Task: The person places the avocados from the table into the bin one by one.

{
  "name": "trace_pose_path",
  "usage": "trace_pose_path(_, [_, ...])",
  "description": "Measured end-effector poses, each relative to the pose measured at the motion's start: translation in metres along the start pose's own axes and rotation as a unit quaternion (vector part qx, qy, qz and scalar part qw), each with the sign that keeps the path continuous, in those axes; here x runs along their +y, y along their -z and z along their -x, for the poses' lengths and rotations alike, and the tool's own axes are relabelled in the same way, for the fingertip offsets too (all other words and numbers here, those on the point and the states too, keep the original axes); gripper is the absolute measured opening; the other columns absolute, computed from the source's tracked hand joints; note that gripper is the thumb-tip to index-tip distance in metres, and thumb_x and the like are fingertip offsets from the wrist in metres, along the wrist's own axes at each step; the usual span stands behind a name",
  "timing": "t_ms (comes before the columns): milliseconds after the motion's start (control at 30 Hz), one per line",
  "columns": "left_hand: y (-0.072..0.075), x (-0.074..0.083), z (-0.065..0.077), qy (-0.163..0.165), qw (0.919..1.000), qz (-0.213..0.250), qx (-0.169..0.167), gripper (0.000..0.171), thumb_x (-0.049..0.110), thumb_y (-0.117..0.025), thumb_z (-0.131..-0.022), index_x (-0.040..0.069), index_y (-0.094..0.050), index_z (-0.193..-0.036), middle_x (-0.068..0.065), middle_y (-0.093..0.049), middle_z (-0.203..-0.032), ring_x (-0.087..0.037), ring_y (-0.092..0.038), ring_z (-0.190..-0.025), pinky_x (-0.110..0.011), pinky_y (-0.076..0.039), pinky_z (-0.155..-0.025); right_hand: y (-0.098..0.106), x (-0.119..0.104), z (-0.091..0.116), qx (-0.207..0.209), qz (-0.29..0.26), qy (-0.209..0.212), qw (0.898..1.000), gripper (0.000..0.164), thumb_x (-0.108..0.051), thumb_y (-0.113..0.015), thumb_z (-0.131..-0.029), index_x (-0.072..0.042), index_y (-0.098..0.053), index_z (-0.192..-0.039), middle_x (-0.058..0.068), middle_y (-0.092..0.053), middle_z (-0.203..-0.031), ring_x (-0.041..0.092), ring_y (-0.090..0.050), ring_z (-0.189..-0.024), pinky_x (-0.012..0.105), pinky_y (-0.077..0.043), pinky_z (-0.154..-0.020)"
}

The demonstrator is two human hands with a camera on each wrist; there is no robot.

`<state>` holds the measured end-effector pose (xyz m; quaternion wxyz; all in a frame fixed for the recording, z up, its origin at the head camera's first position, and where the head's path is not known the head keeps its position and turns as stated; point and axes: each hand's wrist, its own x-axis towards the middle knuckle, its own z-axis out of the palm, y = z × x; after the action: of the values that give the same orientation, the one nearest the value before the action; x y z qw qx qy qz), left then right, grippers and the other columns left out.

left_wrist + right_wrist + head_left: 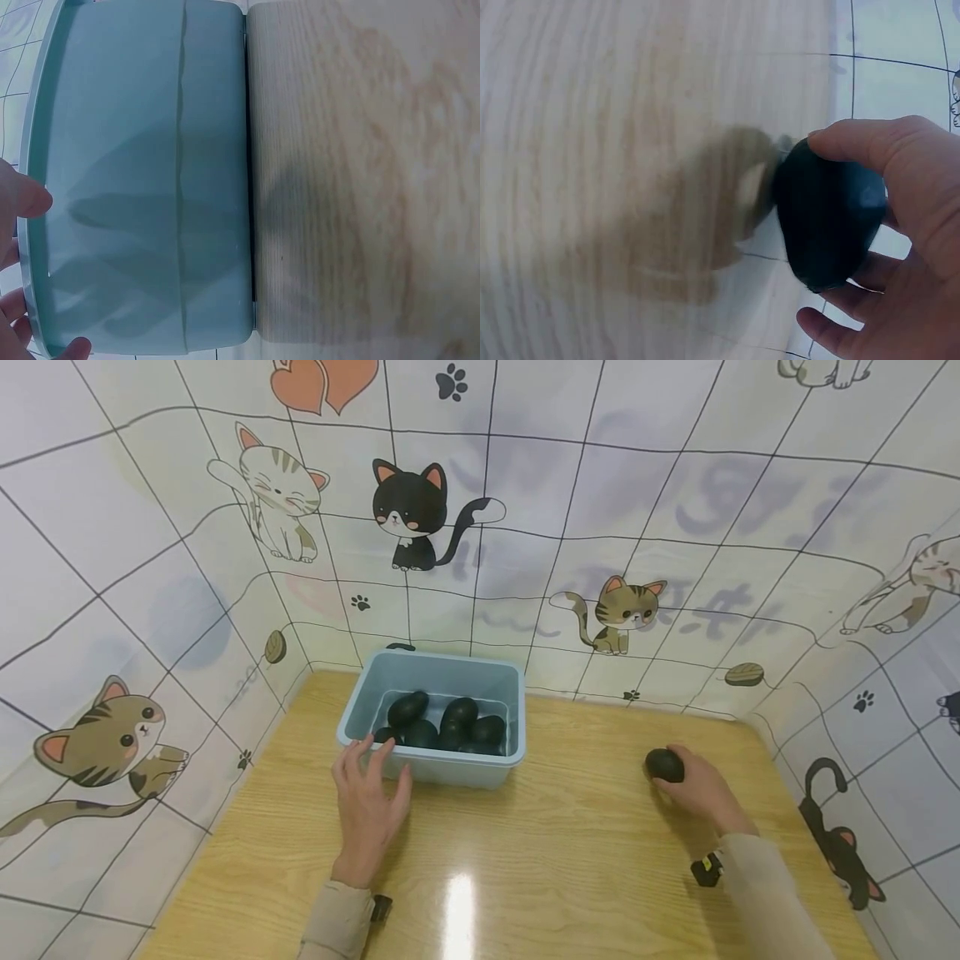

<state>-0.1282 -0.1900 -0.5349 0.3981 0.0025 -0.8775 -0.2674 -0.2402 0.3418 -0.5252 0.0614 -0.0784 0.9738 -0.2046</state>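
A dark green avocado (829, 217) is held between the thumb and fingers of my right hand (701, 787), over the right part of the table. Its narrower end points downward in the right wrist view. At the left, my left hand (371, 806) is at the front rim of a light blue plastic bin (450, 768), fingers spread and loosely bent. In the left wrist view its fingertips (34, 201) are by the bin's rim; whether they press on it I cannot tell. Inside the bin lie several dark avocados (459, 714), partly hidden by the front wall.
The wooden table (562, 852) carries the bin near its back left corner. Walls covered with a cat-print sheet (525, 552) close off the back and both sides. A bright reflection lies on the table's front middle.
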Motion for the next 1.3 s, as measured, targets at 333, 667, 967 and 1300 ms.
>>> trace_pose_path(333, [0.000, 0.001, -0.001, 0.000, 1.0000, 0.003, -0.002, 0.042, 0.023, -0.075, -0.093, 0.006, -0.067, -0.131, -0.028, -0.055, -0.142, -0.050, -0.044, -0.134, -0.063, -0.049, -0.101, -0.003, 0.001, 0.003, 0.010, -0.004, 0.003, 1.000, 0.085, -0.034, -0.078, -0.096, 0.006, -0.036, -0.158, 0.044, -0.045, -0.152, 0.065, -0.050, -0.133, 0.075, -0.045, -0.104])
trace_pose_path(667, [-0.002, -0.001, 0.001, -0.004, 1.0000, 0.005, 0.001, 0.043, 0.021, -0.077, -0.091, 0.005, -0.067, -0.130, -0.028, -0.055, -0.142, -0.050, -0.044, -0.134, -0.063, -0.048, -0.101, -0.004, 0.001, 0.006, 0.011, -0.010, -0.007, 1.000, 0.085, -0.035, -0.079, -0.094, 0.003, -0.038, -0.158, 0.042, -0.046, -0.153, 0.065, -0.049, -0.133, 0.076, -0.045, -0.103])
trace_pose_path(967, [-0.001, 0.000, 0.000, -0.008, 1.0000, 0.004, 0.003, 0.043, 0.021, -0.076, -0.091, 0.006, -0.067, -0.130, -0.028, -0.056, -0.141, -0.049, -0.044, -0.133, -0.063, -0.048, -0.100, 0.001, -0.006, 0.009, 0.022, -0.027, -0.011, 0.999, 0.088, -0.042, -0.080, -0.094, -0.001, -0.039, -0.160, 0.039, -0.046, -0.155, 0.063, -0.052, -0.133, 0.074, -0.048, -0.101])
trace_pose_path(1300, [-0.002, -0.001, 0.001, -0.006, 1.0000, 0.003, 0.006, 0.043, 0.020, -0.077, -0.091, 0.005, -0.067, -0.130, -0.029, -0.056, -0.141, -0.050, -0.044, -0.133, -0.063, -0.048, -0.098, 0.008, -0.015, 0.006, 0.033, -0.044, -0.001, 0.999, 0.083, -0.040, -0.079, -0.095, -0.007, -0.041, -0.160, 0.036, -0.047, -0.157, 0.061, -0.052, -0.135, 0.073, -0.048, -0.102])
